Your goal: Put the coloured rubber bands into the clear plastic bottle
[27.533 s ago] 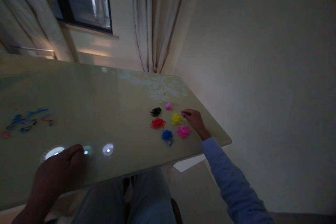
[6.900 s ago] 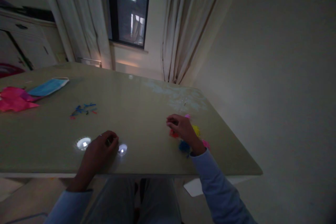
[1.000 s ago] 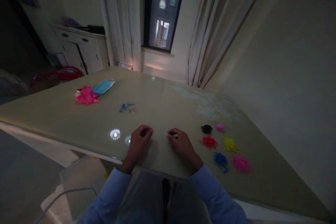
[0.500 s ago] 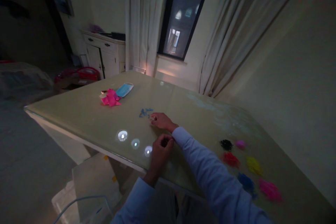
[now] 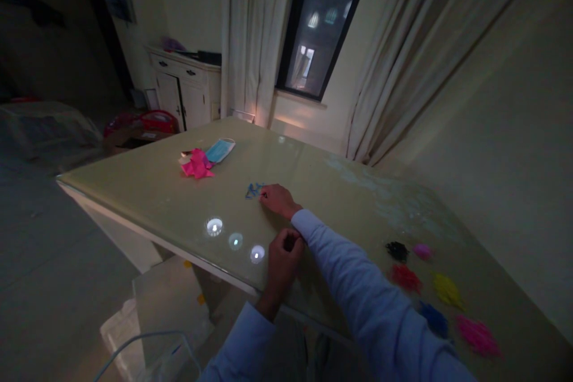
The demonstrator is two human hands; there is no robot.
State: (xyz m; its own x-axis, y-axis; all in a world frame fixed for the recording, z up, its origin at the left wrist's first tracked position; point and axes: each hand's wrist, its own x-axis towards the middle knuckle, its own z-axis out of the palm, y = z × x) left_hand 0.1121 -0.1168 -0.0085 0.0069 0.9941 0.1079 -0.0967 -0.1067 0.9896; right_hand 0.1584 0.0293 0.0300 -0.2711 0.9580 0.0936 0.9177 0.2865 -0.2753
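My right hand point(image 5: 278, 200) reaches across the table with its fingers curled in a pinch, right beside a small loose group of thin blue pieces point(image 5: 254, 190). Whatever sits between those fingertips, if anything, is too small to make out. Closer to the table's front edge, my left hand point(image 5: 284, 255) is raised beside the right forearm, thumb and fingers closed in a ring. What it may hold is hidden. The blue pieces look like little strands or bands; their exact kind does not show.
Piles of thin pieces lie at the right: black point(image 5: 397, 251), purple point(image 5: 422, 251), red point(image 5: 406, 278), yellow point(image 5: 448, 290), blue point(image 5: 434, 319) and pink point(image 5: 477, 335). A blue face mask point(image 5: 220, 150) and crumpled pink paper point(image 5: 197, 164) rest at the far left of the table point(image 5: 147, 197).
The whole view has shifted slightly, so things appear farther right. My right hand's fingers have turned and closed in beside the blue pieces. My left hand keeps its closed shape.
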